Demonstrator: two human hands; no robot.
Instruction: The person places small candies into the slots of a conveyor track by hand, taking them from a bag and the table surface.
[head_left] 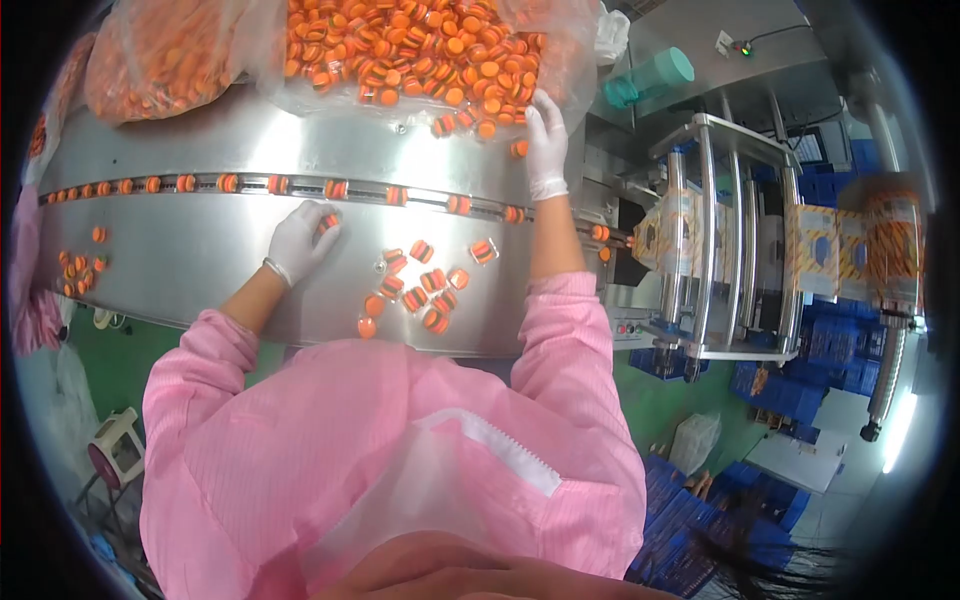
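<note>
My left hand (298, 242), in a white glove, is closed around a small orange burger-shaped candy (328, 222) just on my side of the conveyor slot. Beyond the slot, my right hand (547, 150), also gloved, reaches with outstretched fingers to the right edge of the big clear bag of candies (410, 50). A single candy (519, 148) lies beside its palm. Along the narrow conveyor slot (365, 192), candies stand in a spaced row. Between my arms, several loose candies (432, 279) in clear wrappers are scattered on the steel table (190, 245).
To the right stands a wrapping machine (705, 235) with printed film (815, 245) on rollers. Another full bag (165, 60) is at the back left, and a small candy pile (80, 270) lies at the left. A green cup-like container (650, 77) lies at the back right.
</note>
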